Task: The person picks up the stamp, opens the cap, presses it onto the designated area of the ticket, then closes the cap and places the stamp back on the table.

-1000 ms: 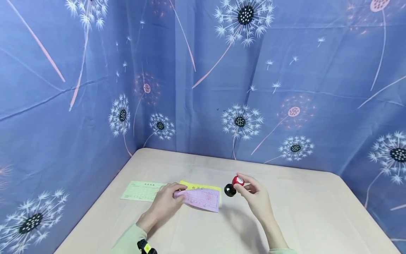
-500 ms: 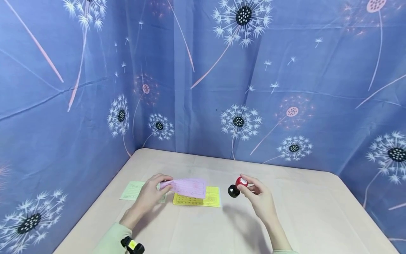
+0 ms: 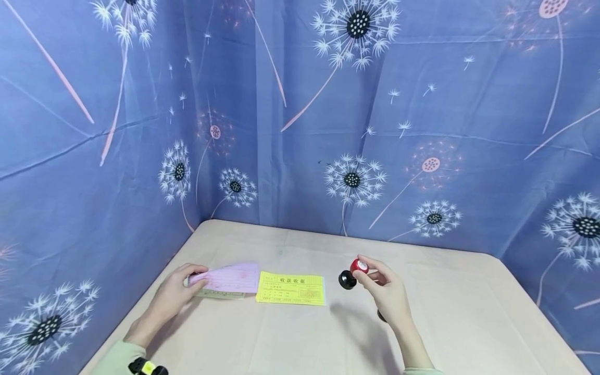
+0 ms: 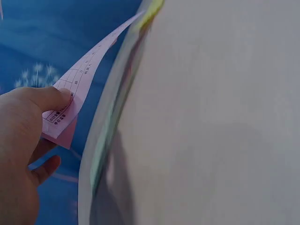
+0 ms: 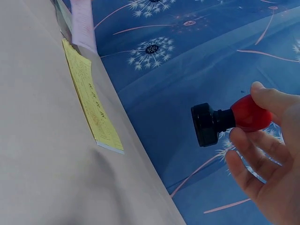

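A pink printed slip (image 3: 232, 278) is pinched by its left end between the thumb and fingers of my left hand (image 3: 171, 294). It hangs over a green slip (image 3: 220, 295) on the table and hides most of it. In the left wrist view the pink slip (image 4: 77, 86) is bent and raised off the table. My right hand (image 3: 386, 291) grips a stamp by its red knob (image 5: 251, 113), holding it in the air. The stamp's black round base (image 5: 205, 124) points left. Between the hands lies a yellow receipt pad (image 3: 290, 288), flat on the table.
The pale tabletop (image 3: 290, 338) has rounded far corners. Blue cloth with a dandelion print (image 3: 300, 156) hangs behind it and along both sides. A small dark object (image 3: 382, 315) shows beside my right wrist.
My left hand has carried the pink slip leftward, off the yellow pad and over the green slip. The yellow pad is now fully uncovered. My right hand with the stamp has shifted slightly right.
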Action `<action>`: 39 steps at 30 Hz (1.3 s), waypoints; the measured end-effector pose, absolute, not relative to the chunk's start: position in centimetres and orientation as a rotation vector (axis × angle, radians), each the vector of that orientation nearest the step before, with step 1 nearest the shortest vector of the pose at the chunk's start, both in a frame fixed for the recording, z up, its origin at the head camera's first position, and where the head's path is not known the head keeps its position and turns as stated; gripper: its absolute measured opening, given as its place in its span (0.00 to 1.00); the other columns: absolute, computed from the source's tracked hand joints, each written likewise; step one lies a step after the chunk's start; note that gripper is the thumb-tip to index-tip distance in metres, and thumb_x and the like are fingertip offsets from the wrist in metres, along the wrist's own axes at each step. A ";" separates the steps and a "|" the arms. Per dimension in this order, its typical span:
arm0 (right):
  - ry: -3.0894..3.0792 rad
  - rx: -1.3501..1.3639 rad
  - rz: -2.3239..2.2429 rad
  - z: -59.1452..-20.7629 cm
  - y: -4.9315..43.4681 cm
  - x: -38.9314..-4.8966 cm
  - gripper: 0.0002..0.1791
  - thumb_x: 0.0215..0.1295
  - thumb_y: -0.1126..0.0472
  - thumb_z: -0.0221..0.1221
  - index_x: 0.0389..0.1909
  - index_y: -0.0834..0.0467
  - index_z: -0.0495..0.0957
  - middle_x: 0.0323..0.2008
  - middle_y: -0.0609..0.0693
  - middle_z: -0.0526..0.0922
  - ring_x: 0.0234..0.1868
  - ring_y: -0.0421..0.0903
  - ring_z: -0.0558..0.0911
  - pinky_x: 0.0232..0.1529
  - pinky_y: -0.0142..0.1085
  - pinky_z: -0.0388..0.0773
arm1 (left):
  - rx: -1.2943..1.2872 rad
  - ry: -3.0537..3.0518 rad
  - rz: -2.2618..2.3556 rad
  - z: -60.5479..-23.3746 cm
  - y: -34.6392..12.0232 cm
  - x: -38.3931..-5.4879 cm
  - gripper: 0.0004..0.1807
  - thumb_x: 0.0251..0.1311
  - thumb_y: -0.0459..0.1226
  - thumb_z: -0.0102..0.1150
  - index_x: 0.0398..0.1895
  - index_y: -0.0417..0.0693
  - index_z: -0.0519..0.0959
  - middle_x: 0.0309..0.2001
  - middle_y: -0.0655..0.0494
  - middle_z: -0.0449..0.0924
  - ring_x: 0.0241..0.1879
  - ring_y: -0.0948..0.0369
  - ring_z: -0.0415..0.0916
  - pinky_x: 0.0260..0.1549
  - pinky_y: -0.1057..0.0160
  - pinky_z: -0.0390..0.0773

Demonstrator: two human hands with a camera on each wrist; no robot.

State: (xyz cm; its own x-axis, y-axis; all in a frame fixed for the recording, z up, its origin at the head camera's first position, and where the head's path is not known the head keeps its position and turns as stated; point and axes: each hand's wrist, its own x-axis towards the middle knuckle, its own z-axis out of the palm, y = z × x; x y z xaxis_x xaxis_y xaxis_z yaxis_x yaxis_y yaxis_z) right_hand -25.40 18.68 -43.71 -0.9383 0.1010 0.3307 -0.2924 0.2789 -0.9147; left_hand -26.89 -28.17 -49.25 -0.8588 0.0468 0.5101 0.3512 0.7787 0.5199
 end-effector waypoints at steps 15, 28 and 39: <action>-2.231 0.198 1.686 -43.3 18.6 -25.5 0.22 0.53 0.56 0.68 0.51 0.48 0.80 0.32 0.52 0.84 0.30 0.44 0.82 0.30 0.30 0.75 | -0.304 -2.489 -0.776 -50.3 -32.1 -26.5 0.14 0.47 0.31 0.69 0.40 0.45 0.81 0.40 0.54 0.81 0.44 0.55 0.76 0.45 0.79 0.66; -2.235 0.194 1.674 -43.8 19.1 -25.6 0.22 0.53 0.56 0.68 0.51 0.50 0.80 0.37 0.52 0.84 0.30 0.40 0.82 0.29 0.30 0.76 | -0.355 -2.635 -0.829 -49.5 -28.0 -27.8 0.17 0.54 0.31 0.63 0.49 0.40 0.79 0.51 0.48 0.77 0.55 0.45 0.72 0.55 0.45 0.68; -2.226 0.218 1.698 -44.2 18.5 -25.7 0.21 0.52 0.57 0.68 0.50 0.49 0.80 0.37 0.53 0.83 0.29 0.40 0.82 0.30 0.30 0.76 | -0.495 -2.641 -0.840 -49.7 -22.1 -28.5 0.13 0.55 0.36 0.63 0.46 0.49 0.81 0.46 0.60 0.79 0.52 0.55 0.74 0.54 0.51 0.70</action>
State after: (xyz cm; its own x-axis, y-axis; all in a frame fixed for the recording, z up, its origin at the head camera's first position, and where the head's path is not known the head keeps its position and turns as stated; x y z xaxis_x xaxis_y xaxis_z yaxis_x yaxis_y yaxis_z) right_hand -25.72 18.48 -44.18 -0.9332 0.0780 0.3509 -0.3178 0.2767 -0.9069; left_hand -28.48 -22.14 -49.73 -0.8870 0.2253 0.4032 0.4168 0.7666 0.4886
